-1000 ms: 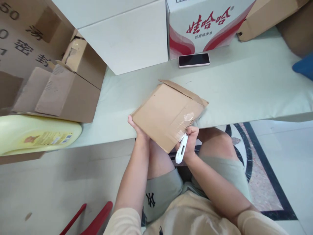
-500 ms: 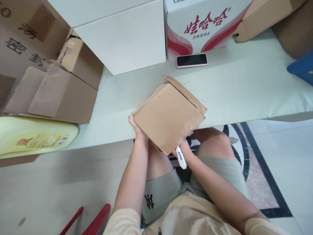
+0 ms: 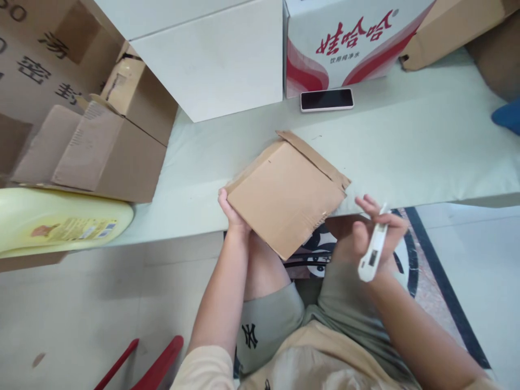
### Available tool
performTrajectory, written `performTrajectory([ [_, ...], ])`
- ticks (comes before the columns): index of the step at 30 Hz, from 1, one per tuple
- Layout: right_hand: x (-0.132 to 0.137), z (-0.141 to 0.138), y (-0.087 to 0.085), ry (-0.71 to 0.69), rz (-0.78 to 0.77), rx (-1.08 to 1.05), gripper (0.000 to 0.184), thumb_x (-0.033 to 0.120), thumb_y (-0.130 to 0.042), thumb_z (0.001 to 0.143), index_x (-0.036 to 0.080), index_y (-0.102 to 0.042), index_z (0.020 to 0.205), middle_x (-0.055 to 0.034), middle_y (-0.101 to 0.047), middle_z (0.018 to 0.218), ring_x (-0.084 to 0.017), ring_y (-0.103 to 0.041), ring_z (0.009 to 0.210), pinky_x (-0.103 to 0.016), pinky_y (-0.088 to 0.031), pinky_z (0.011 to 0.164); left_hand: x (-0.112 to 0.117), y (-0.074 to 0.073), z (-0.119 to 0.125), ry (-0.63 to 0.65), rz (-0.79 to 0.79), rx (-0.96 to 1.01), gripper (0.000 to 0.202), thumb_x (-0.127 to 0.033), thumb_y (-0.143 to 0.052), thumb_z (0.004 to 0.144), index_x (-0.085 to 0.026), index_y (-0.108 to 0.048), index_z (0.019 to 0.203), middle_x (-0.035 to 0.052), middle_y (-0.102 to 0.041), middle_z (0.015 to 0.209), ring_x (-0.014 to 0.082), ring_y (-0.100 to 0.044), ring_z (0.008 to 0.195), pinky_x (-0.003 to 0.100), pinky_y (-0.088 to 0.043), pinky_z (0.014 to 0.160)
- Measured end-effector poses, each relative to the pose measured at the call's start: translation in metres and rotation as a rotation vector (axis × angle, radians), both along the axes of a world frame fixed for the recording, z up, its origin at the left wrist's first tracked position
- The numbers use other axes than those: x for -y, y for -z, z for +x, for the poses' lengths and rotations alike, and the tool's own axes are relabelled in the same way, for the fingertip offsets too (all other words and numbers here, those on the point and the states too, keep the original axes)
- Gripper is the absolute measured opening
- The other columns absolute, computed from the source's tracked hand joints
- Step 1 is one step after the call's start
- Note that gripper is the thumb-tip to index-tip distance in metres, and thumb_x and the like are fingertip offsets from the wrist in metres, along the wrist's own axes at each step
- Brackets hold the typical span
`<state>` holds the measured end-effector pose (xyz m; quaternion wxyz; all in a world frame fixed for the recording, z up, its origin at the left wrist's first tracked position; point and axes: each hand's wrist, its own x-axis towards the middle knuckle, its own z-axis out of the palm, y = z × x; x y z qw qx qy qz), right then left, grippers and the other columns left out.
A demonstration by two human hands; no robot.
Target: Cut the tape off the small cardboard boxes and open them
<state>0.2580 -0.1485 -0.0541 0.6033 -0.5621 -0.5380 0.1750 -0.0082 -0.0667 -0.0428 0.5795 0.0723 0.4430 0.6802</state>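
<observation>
A small brown cardboard box [image 3: 286, 195] rests on the front edge of the pale green table [image 3: 426, 157], tilted towards me, with a loose flap at its far side. My left hand [image 3: 231, 212] grips its left corner from below, fingers mostly hidden behind the box. To the right of the box, over my right knee, my right hand [image 3: 376, 235] is closed around a white utility knife [image 3: 372, 253], clear of the cardboard.
A phone [image 3: 327, 99] lies at the back by a red-and-white printed carton [image 3: 345, 38]. A white box [image 3: 211, 59] stands behind. Open brown cartons [image 3: 101, 146] and a yellow container [image 3: 57, 222] crowd the left. Something blue [image 3: 507, 116] sits at the right edge.
My right hand has pulled the white knife away from the box's near right corner and out to the right. The left hand still holds the box, which has barely shifted.
</observation>
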Motion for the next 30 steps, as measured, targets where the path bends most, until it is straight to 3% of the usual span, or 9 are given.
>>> performTrajectory([
  [2,-0.024,0.009,-0.018,-0.031,0.12,0.074,0.03,0.034,-0.062,0.092,0.033,-0.036,0.107,-0.0059,-0.074,0.124,-0.034,-0.065,0.138,-0.071,-0.042,0.119,0.001,0.001,-0.004,-0.01,0.02,-0.02,0.055,-0.065,-0.051,0.088,-0.02,-0.075,0.109,0.0124,-0.079,0.109,0.0339,-0.071,0.114,0.042,-0.055,0.093],
  [5,-0.062,0.011,-0.033,-0.221,-0.002,0.304,0.031,0.031,-0.065,0.092,0.032,-0.046,0.117,-0.0103,-0.074,0.136,-0.033,-0.065,0.139,-0.063,-0.05,0.115,0.002,0.004,-0.012,-0.049,0.023,-0.006,0.043,-0.055,-0.057,0.085,-0.025,-0.074,0.112,0.008,-0.079,0.113,0.0314,-0.071,0.116,0.041,-0.056,0.093],
  [8,-0.088,0.003,-0.027,-0.455,-0.247,0.53,0.025,0.032,-0.062,0.092,0.027,-0.058,0.116,-0.016,-0.073,0.139,-0.039,-0.063,0.141,-0.064,-0.053,0.11,0.005,0.008,-0.02,0.03,-0.037,0.08,0.046,-0.052,-0.058,0.081,-0.023,-0.075,0.113,0.0089,-0.08,0.108,0.0305,-0.074,0.107,0.04,-0.058,0.087],
  [10,-0.096,-0.005,-0.016,-0.502,-0.342,0.652,0.023,0.031,-0.059,0.092,0.024,-0.063,0.114,-0.0177,-0.071,0.142,-0.041,-0.059,0.145,-0.068,-0.048,0.114,0.008,0.01,-0.024,0.107,-0.047,0.096,0.046,-0.05,-0.06,0.077,-0.02,-0.076,0.109,0.0104,-0.081,0.1,0.0315,-0.075,0.103,0.04,-0.059,0.086],
  [13,-0.097,-0.009,-0.001,-0.478,-0.378,0.693,0.025,0.031,-0.057,0.092,0.024,-0.066,0.115,-0.0163,-0.07,0.146,-0.04,-0.055,0.149,-0.071,-0.038,0.122,0.01,0.014,-0.027,0.172,-0.039,0.073,0.042,-0.033,-0.06,0.068,-0.018,-0.076,0.102,0.0098,-0.08,0.088,0.0337,-0.076,0.101,0.042,-0.06,0.087],
  [16,-0.097,0.001,0.001,-0.426,-0.361,0.548,0.031,0.035,-0.062,0.087,0.024,-0.063,0.116,-0.0157,-0.07,0.146,-0.04,-0.058,0.146,-0.068,-0.043,0.12,0.007,0.013,-0.028,0.2,-0.07,0.097,0.05,-0.025,-0.056,0.056,-0.016,-0.076,0.1,0.0098,-0.079,0.084,0.0355,-0.077,0.096,0.048,-0.062,0.087],
  [22,-0.095,0.043,-0.019,-0.058,-0.405,0.114,0.038,0.046,-0.066,0.085,0.028,-0.055,0.117,-0.0117,-0.078,0.12,-0.028,-0.074,0.099,-0.052,-0.059,0.092,0.002,0.005,-0.027,0.245,-0.118,0.194,0.052,-0.025,-0.054,0.05,-0.015,-0.075,0.096,0.0115,-0.079,0.082,0.0392,-0.077,0.101,0.056,-0.062,0.092],
  [26,-0.076,0.067,-0.031,-0.056,-0.388,0.05,0.045,0.048,-0.074,0.077,0.029,-0.058,0.114,-0.0081,-0.077,0.116,-0.024,-0.072,0.095,-0.043,-0.06,0.084,0.0,0.006,-0.028,0.387,-0.172,0.235,0.054,-0.025,-0.054,0.049,-0.014,-0.073,0.098,0.0138,-0.08,0.087,0.0441,-0.074,0.114,0.062,-0.059,0.098],
  [30,-0.051,0.082,-0.039,-0.14,-0.568,0.095,0.033,0.051,-0.075,0.078,0.027,-0.068,0.1,-0.0017,-0.074,0.083,-0.022,-0.068,0.074,-0.038,-0.057,0.067,0.0,0.01,-0.028,0.491,-0.178,0.233,0.068,-0.025,-0.055,0.05,-0.012,-0.074,0.114,0.0173,-0.081,0.107,0.0469,-0.071,0.122,0.066,-0.055,0.104],
])
